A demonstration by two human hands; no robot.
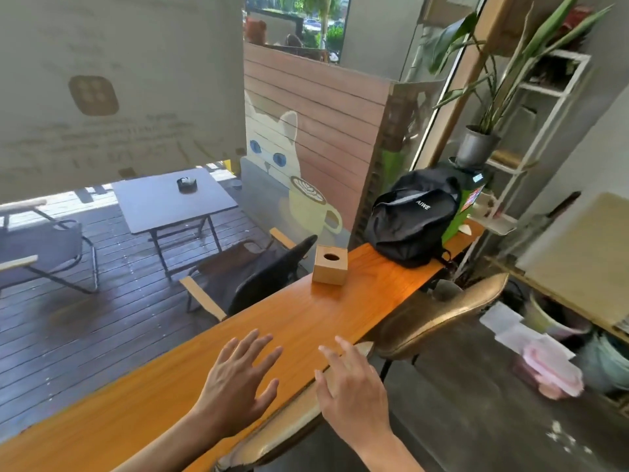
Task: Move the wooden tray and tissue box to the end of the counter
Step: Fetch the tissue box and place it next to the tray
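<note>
A small wooden tissue box (329, 269) with a round hole in its top stands on the long orange wooden counter (204, 379), toward its far end and close to the window-side edge. My left hand (238, 376) hovers over the near part of the counter, fingers spread, holding nothing. My right hand (350, 386) is at the counter's inner edge, fingers apart and empty. Both hands are well short of the box. No wooden tray is in view.
A black backpack (413, 216) lies on the counter's far end, with a green box and a potted plant (476, 144) behind it. Two tan stools (439, 315) stand along the inner edge. A window with a painted cat lines the far side.
</note>
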